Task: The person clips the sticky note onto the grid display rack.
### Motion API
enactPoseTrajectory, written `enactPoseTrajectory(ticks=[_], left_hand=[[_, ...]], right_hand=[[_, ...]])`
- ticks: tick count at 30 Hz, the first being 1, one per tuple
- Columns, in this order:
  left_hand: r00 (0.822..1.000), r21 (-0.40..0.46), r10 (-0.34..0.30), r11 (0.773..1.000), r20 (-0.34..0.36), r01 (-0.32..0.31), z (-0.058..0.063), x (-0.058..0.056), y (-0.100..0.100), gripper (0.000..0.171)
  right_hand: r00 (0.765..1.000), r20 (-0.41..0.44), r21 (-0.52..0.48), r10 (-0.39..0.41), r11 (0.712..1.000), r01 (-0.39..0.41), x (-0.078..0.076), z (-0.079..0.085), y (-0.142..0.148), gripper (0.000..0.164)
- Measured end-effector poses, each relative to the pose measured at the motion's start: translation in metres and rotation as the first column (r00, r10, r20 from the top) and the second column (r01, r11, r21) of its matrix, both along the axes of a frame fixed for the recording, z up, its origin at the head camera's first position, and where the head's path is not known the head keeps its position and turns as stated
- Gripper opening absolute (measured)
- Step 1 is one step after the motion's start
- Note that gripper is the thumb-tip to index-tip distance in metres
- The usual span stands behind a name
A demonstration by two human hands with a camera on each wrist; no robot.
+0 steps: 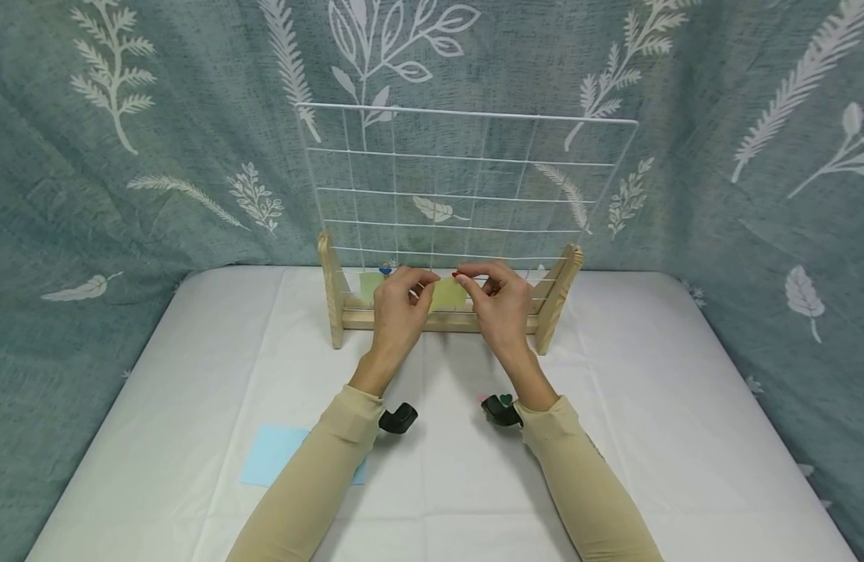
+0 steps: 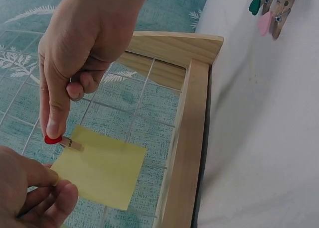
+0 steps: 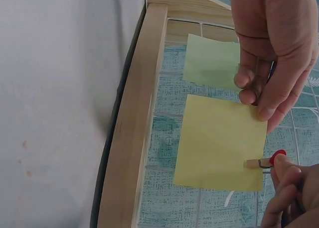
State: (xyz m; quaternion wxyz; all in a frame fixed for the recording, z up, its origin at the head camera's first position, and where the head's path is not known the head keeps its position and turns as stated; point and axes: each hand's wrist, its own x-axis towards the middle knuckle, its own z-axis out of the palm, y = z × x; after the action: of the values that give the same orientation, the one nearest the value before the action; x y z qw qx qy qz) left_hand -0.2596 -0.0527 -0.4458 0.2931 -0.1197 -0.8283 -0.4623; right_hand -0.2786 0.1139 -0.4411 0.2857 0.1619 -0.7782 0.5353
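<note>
Yellow note (image 3: 219, 143) with red clothespin (image 3: 253, 164)

Yellow note: lying against wire grid (image 1: 439, 195), above the wooden stand's crossbar (image 1: 460, 322). Left hand (image 1: 401, 304): pinching the note's upper left corner. Right hand (image 1: 502, 300): pinching the red clothespin, which is biting the upper edge. Hands: working near each other, apart. Pale green note (image 3: 212, 61): showing to the left.

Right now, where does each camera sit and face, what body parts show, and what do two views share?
Head: on the head, facing forward and down at the wire grid; left hand, right hand, sleeves show.
Left wrist: worn there, facing the yellow note; both hands.
Right wrist: worn there, facing the same note; both hands.
Both wrist views share the red-topped clothespin.
</note>
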Motion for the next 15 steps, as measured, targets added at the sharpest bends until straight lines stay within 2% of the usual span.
enactPoseTrajectory(ticks=[7, 15], left_hand=[[1.000, -0.007, 0.000, 1.000, -0.010, 0.000, 0.0010, -0.0003, 0.0006, 0.012], [0.999, 0.015, -0.012, 1.000, -0.035, 0.012, 0.0004, -0.0003, -0.0007, 0.010]], right_hand=[[0.999, -0.030, 0.000, 0.027, 1.000, -0.027, -0.0018, -0.0026, 0.0001, 0.012], [0.999, -0.052, 0.100, -0.009, 0.995, 0.014, -0.0008, 0.0005, 0.0020, 0.012]])
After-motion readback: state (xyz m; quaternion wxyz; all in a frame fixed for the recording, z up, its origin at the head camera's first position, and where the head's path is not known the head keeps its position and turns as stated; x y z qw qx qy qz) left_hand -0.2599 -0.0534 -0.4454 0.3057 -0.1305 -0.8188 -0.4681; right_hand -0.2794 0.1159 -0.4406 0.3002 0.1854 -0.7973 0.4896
